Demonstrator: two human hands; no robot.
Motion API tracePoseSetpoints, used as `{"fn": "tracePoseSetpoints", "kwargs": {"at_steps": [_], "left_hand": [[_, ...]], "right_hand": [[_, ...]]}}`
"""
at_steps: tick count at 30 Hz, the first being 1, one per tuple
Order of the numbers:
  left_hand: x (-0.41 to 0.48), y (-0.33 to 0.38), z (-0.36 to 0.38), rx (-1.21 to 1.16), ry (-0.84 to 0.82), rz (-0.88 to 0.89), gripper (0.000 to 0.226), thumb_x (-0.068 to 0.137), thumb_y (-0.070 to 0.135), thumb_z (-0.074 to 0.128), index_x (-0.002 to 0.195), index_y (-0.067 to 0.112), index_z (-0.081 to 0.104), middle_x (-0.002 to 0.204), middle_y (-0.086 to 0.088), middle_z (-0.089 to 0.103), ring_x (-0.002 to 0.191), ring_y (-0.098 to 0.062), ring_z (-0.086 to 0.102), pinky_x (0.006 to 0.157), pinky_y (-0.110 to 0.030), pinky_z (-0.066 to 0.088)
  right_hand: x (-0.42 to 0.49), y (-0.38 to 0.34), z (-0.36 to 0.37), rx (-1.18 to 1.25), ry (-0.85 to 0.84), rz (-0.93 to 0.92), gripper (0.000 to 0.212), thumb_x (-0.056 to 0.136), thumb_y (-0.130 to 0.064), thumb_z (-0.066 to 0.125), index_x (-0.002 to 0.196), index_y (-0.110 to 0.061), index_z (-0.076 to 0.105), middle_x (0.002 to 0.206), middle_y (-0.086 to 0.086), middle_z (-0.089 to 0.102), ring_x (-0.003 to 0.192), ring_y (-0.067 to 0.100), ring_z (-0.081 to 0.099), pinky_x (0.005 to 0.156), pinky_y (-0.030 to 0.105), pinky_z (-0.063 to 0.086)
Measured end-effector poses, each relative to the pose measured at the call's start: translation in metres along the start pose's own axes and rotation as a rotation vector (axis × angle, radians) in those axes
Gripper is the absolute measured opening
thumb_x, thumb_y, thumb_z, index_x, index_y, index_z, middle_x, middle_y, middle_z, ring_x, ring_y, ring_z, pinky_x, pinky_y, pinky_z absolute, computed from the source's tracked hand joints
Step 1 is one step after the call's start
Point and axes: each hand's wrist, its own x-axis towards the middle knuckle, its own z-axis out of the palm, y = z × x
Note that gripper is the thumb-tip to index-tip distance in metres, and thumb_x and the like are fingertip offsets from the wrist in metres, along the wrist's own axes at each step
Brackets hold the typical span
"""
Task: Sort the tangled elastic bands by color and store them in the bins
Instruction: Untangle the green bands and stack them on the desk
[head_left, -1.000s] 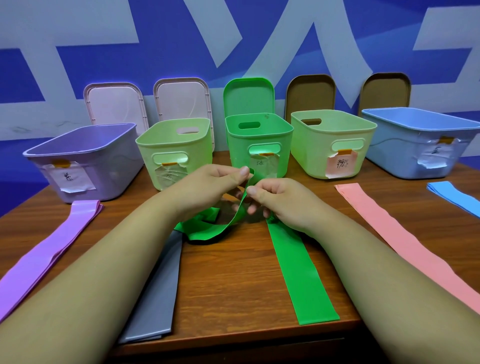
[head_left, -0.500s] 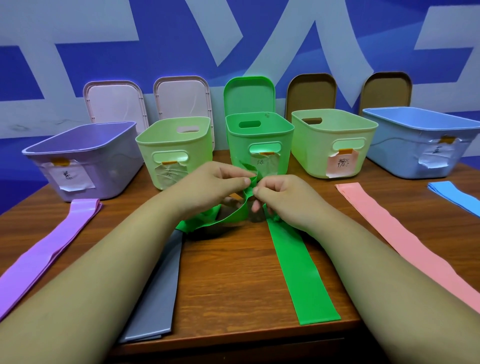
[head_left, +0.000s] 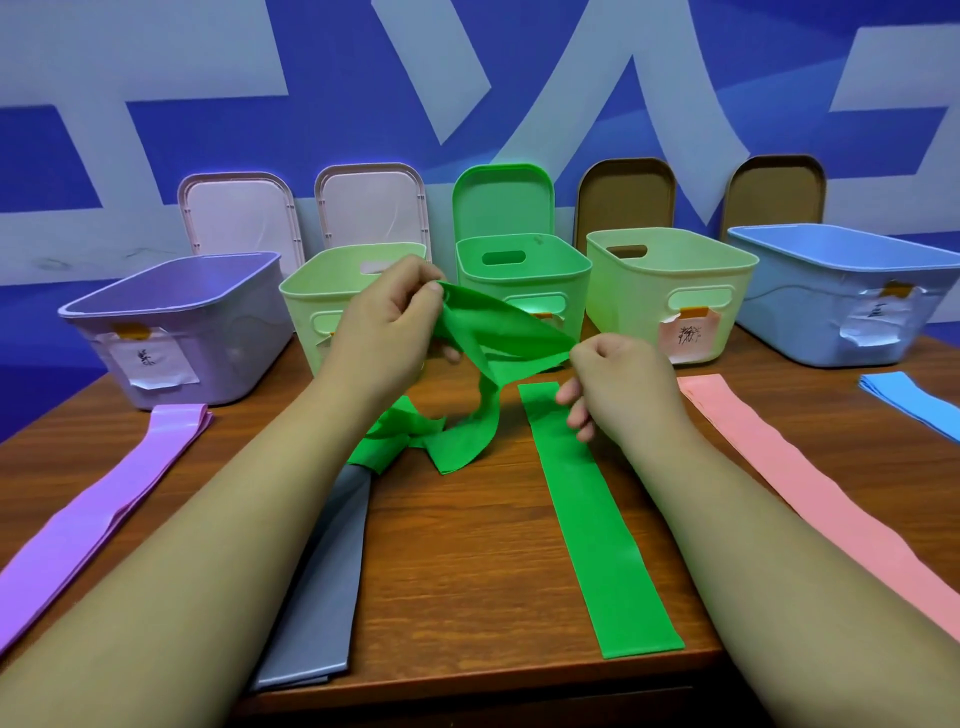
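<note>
Both hands were raised above the wooden table (head_left: 467, 561), each pinching the same tangled green band (head_left: 498, 338). The left hand (head_left: 387, 332) gripped its upper edge between thumb and fingers. The right hand (head_left: 618, 384), fingers curled, held the other end. The thin, rubbery strip sagged between them in twisted folds, and its loose tails drooped onto the table over the far end of a grey band (head_left: 322, 571).

Five bands lay flat, all long, smooth ribbons: the grey one nearest, a flat green band (head_left: 587, 519) beside it under the right wrist, a purple band (head_left: 98, 499) in layers on the left, a pink band (head_left: 810, 478) on the right, and a blue band (head_left: 904, 400) at the far right edge.

Beyond them stood five open plastic bins with rounded corners: a purple bin (head_left: 182, 332), a pale green bin (head_left: 306, 296), a bright green bin (head_left: 519, 275), a second pale green bin (head_left: 670, 291) and a blue bin (head_left: 841, 291).

Five lids leaned on the wall behind: two whitish lids (head_left: 239, 218), one green lid (head_left: 501, 200) and two brown lids (head_left: 626, 197).
</note>
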Motion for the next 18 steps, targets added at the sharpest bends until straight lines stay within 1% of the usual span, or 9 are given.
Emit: {"fn": "tracePoseSetpoints", "kwargs": {"at_steps": [3, 6, 7, 9, 10, 12, 14, 16, 18], "left_hand": [[-0.002, 0.001, 0.003, 0.104, -0.039, 0.115, 0.02, 0.105, 0.036, 0.048, 0.103, 0.025, 0.065, 0.092, -0.009, 0.066, 0.092, -0.031, 0.065, 0.09, -0.055, 0.056], [-0.003, 0.002, 0.006, 0.116, -0.07, 0.185, 0.017, 0.108, 0.031, 0.05, 0.108, 0.026, 0.066, 0.093, 0.006, 0.064, 0.094, -0.016, 0.06, 0.089, -0.041, 0.051], [-0.004, 0.002, 0.007, 0.118, -0.091, 0.192, 0.017, 0.109, 0.031, 0.049, 0.111, 0.025, 0.065, 0.095, 0.007, 0.063, 0.095, -0.016, 0.06, 0.09, -0.04, 0.051], [-0.005, 0.0, 0.009, 0.072, -0.157, 0.161, 0.019, 0.11, 0.035, 0.048, 0.117, 0.025, 0.063, 0.097, -0.001, 0.063, 0.096, -0.023, 0.061, 0.093, -0.041, 0.052], [-0.006, -0.002, 0.01, 0.058, -0.187, 0.151, 0.019, 0.111, 0.035, 0.047, 0.118, 0.025, 0.062, 0.094, 0.0, 0.061, 0.091, -0.022, 0.06, 0.089, -0.038, 0.051], [-0.009, -0.003, 0.012, 0.033, -0.242, 0.15, 0.016, 0.113, 0.032, 0.047, 0.118, 0.025, 0.06, 0.087, 0.005, 0.056, 0.081, -0.014, 0.053, 0.078, -0.031, 0.046], [-0.011, -0.003, 0.013, -0.005, -0.293, 0.135, 0.015, 0.113, 0.033, 0.047, 0.116, 0.024, 0.06, 0.084, 0.003, 0.052, 0.075, -0.012, 0.048, 0.069, -0.031, 0.043], [-0.011, -0.004, 0.013, 0.033, -0.334, 0.13, 0.015, 0.109, 0.042, 0.05, 0.115, 0.033, 0.06, 0.084, -0.003, 0.053, 0.075, -0.011, 0.047, 0.069, -0.032, 0.041], [-0.009, -0.006, 0.01, 0.092, -0.417, 0.089, 0.022, 0.101, 0.057, 0.054, 0.116, 0.042, 0.06, 0.089, -0.011, 0.061, 0.075, -0.015, 0.054, 0.072, -0.035, 0.046]], "right_hand": [[0.003, 0.002, 0.001, 0.147, 0.0, 0.053, 0.026, 0.111, -0.02, 0.045, 0.124, -0.012, 0.066, 0.071, 0.008, 0.076, 0.047, 0.014, 0.064, 0.046, 0.03, 0.054], [0.005, 0.002, 0.003, 0.305, -0.007, 0.133, 0.032, 0.112, -0.019, 0.043, 0.14, -0.011, 0.058, 0.076, 0.011, 0.075, 0.049, 0.013, 0.067, 0.047, 0.029, 0.056], [0.006, 0.002, 0.004, 0.356, -0.012, 0.159, 0.034, 0.113, -0.019, 0.043, 0.143, -0.012, 0.055, 0.076, 0.011, 0.074, 0.049, 0.013, 0.067, 0.047, 0.028, 0.057], [0.007, 0.002, 0.005, 0.446, -0.022, 0.211, 0.036, 0.113, -0.018, 0.043, 0.147, -0.01, 0.052, 0.074, 0.011, 0.073, 0.048, 0.012, 0.067, 0.044, 0.026, 0.056], [0.008, 0.002, 0.005, 0.484, -0.026, 0.232, 0.037, 0.113, -0.017, 0.042, 0.147, -0.008, 0.052, 0.072, 0.011, 0.074, 0.049, 0.012, 0.068, 0.044, 0.026, 0.056], [0.01, 0.002, 0.003, 0.556, -0.022, 0.265, 0.038, 0.113, -0.015, 0.042, 0.149, -0.004, 0.049, 0.074, 0.012, 0.077, 0.053, 0.013, 0.071, 0.045, 0.025, 0.057], [0.009, 0.001, 0.002, 0.642, -0.024, 0.292, 0.037, 0.114, -0.012, 0.041, 0.149, -0.001, 0.044, 0.086, 0.018, 0.08, 0.063, 0.016, 0.077, 0.049, 0.026, 0.06], [0.009, -0.001, 0.001, 0.737, -0.027, 0.295, 0.034, 0.115, -0.011, 0.037, 0.147, -0.001, 0.044, 0.106, 0.024, 0.078, 0.076, 0.021, 0.082, 0.057, 0.029, 0.064], [0.011, -0.001, 0.0, 0.791, 0.008, 0.263, 0.026, 0.115, -0.012, 0.038, 0.136, -0.007, 0.052, 0.121, 0.017, 0.072, 0.09, 0.025, 0.082, 0.07, 0.035, 0.067]]}}
